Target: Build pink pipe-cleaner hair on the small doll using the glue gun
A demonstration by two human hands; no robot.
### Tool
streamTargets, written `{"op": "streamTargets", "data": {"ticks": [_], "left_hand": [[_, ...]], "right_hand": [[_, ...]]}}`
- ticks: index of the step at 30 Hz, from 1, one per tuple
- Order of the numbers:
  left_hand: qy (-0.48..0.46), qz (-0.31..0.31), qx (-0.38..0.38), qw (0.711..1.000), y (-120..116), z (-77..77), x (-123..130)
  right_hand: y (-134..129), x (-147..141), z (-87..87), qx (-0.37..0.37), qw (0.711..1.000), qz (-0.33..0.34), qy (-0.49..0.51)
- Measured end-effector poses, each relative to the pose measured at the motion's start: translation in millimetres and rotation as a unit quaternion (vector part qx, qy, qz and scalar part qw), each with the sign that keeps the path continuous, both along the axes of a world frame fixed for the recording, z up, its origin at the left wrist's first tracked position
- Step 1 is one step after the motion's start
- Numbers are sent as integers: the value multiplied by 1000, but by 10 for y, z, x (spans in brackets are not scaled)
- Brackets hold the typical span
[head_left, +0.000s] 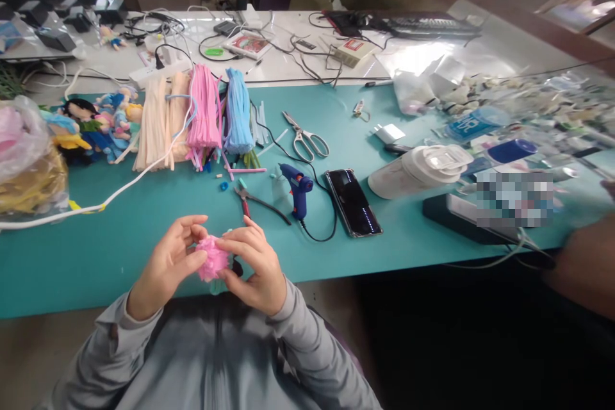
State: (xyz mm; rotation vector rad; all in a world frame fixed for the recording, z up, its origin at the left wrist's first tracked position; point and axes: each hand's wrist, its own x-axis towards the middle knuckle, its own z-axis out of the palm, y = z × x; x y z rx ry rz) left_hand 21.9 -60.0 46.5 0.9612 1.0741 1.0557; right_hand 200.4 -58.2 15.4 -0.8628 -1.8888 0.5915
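The left hand [166,266] and right hand [259,264] hold a pink tuft [211,259] in a fingertip grip, in front and left of the glue gun [298,195]; a phone [354,203] lies right of that gun.

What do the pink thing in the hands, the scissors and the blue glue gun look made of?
Pink thing: soft-looking and matt, perhaps fabric or fuzzy fibre, from its ruffled surface. Scissors: probably metal, shown by their silvery sheen. Glue gun: likely plastic, given its smooth blue body.
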Motion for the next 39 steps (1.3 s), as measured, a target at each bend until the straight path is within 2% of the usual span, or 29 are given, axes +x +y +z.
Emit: {"op": "streamTargets", "data": {"ticks": [6,10,14,17,19,22,28,33,39], "left_hand": [[1,-10,1,1000,0,13,4],[-9,-12,6,1000,7,-32,-28],[-22,-16,78,997,-17,-123,-93],[7,2,153,988,-95,-195,-106],[35,-11,166,985,-163,-239,-86],[61,-22,161,985,-250,-298,-36],[85,26,113,990,-292,-396,-19],[104,42,85,990,-262,-455,-67],[118,64,85,987,-239,-437,-89]], "right_hand": [[-4,-21,-3,9,1000,-4,3],[0,-26,-4,-4,1000,-5,25],[1,-17,-1,-35,997,6,62],[-11,-20,-11,-61,994,12,92],[-26,-33,-24,-73,990,11,118],[-49,-67,-46,-87,983,7,160],[-84,-124,-74,-124,975,-8,185],[-86,-102,-53,-114,981,-9,157],[-69,15,31,-96,991,4,94]]}}
